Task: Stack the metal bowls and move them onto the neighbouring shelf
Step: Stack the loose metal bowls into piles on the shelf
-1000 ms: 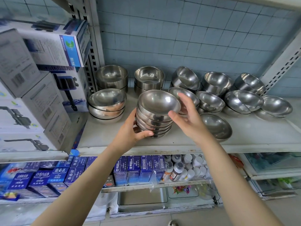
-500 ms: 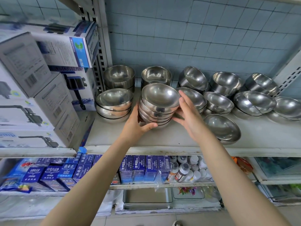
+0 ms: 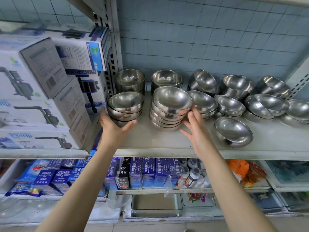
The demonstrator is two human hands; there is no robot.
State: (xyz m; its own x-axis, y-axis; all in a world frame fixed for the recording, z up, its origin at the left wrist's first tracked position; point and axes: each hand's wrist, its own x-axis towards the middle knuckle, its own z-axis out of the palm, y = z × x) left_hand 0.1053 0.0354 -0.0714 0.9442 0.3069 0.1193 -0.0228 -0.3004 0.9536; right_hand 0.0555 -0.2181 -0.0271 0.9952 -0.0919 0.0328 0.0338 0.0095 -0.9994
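Note:
A tall stack of metal bowls (image 3: 169,108) stands on the white shelf (image 3: 167,148), its top bowl tilted toward me. My right hand (image 3: 194,129) is beside its right side, fingers straight, holding nothing. My left hand (image 3: 115,128) has spread fingers cupped under the front of a shorter stack of bowls (image 3: 125,106) to the left, without gripping it. A single bowl (image 3: 234,131) lies tilted at the front right. Several more bowls and small stacks (image 3: 234,91) fill the back and right of the shelf.
Cardboard pump boxes (image 3: 41,97) are piled on the neighbouring shelf at left, beyond a perforated metal upright (image 3: 113,47). Below are blue packets (image 3: 147,171), small bottles (image 3: 192,176) and glass tanks. A tiled wall backs the shelf.
Both hands have let go of the tall stack, which now stands on the shelf. My left hand moved left to the shorter stack; my right hand drew back slightly.

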